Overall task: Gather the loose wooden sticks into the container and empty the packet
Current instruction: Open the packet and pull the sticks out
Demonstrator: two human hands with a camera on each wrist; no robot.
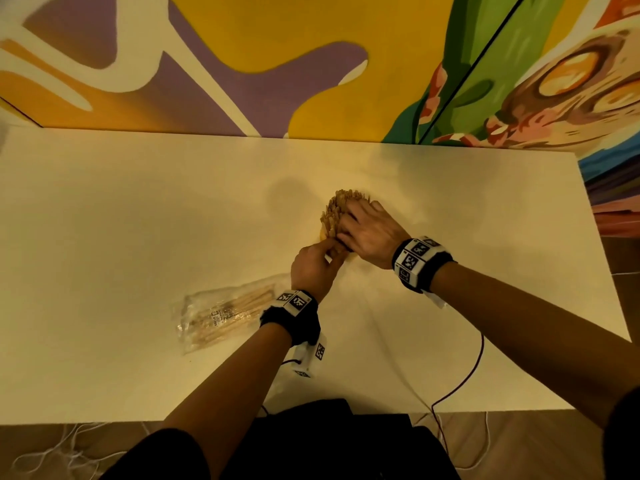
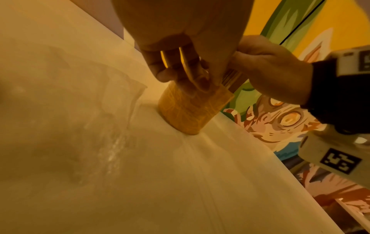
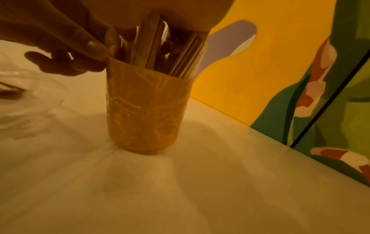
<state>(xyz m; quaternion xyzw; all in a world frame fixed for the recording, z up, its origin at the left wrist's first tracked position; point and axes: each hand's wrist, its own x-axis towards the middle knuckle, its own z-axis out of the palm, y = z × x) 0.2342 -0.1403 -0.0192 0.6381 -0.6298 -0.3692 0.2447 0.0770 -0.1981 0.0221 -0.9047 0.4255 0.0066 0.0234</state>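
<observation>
A yellow patterned container (image 3: 148, 110) stands upright on the white table (image 1: 138, 220), packed with wooden sticks (image 1: 337, 206) that stick out of its top. My right hand (image 1: 372, 232) curls round the bunch of sticks (image 3: 170, 52) from above and from the right. At the container's (image 2: 192, 110) near rim, my left hand (image 1: 313, 268) pinches two sticks (image 2: 180, 63) and holds them down into the opening. A clear plastic packet (image 1: 221, 315) with more sticks inside lies flat on the table, left of my left wrist.
A painted mural wall (image 1: 311, 64) runs along the table's far edge. A red cable (image 1: 464, 379) and white cords trail over the near edge by my body. The table's right edge (image 1: 602, 271) lies close to my right forearm.
</observation>
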